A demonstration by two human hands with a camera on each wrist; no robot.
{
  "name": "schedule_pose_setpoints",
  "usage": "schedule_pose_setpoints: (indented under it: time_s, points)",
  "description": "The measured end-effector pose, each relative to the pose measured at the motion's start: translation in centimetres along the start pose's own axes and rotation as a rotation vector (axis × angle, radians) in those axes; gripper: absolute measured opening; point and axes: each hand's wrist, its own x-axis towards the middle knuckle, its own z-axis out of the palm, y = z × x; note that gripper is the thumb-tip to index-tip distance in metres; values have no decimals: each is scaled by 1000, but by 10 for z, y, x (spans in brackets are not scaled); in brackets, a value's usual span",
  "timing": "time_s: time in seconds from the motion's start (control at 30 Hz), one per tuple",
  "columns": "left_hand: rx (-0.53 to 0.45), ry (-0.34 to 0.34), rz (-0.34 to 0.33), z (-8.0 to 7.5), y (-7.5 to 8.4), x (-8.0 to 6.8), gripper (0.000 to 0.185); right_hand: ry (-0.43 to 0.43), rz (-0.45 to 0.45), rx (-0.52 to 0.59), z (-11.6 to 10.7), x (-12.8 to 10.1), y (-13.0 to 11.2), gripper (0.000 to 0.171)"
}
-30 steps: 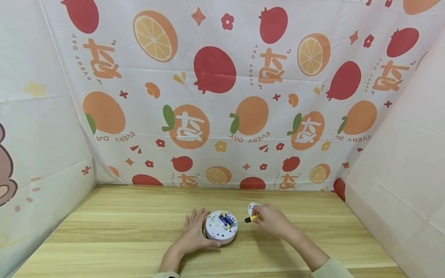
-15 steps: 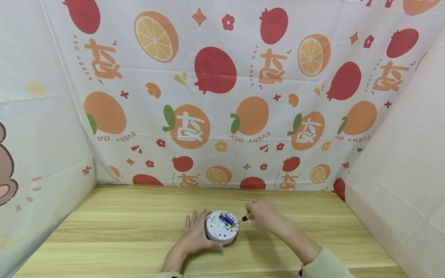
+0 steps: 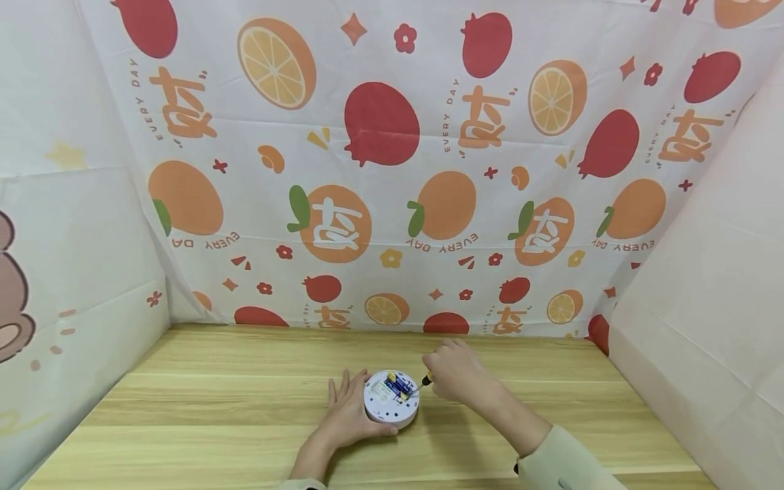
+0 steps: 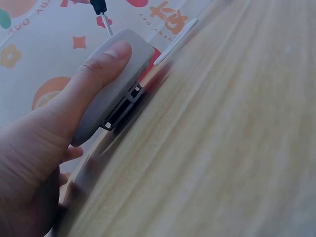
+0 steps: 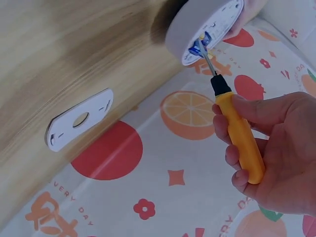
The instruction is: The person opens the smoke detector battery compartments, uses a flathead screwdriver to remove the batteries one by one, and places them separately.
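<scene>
Round white device [image 3: 386,408] sits on the wooden surface [image 3: 245,408] with its blue batteries [image 3: 399,386] facing up, its rim gripped between the thumb and fingers of the left hand [image 3: 352,416]. Fingers of the right hand [image 3: 456,371] are wrapped round a yellow-handled screwdriver [image 5: 240,138] — its tip at the batteries — while a white plate [image 5: 96,108] lies near the device.
</scene>
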Motion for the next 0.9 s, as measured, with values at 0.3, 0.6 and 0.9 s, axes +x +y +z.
schedule_pose_setpoints:
  time_s: [0.3,0.6,0.9]
  points:
    - [6,-6,4,-1,0,1,112,-28,3,7,-6,2,-1,8]
    - [10,7,-1,1,0,2,115,-42,7,41,-8,1,-1,7]
    - [47,6,-13,4,2,2,112,-32,-2,17,-8,4,-1,11]
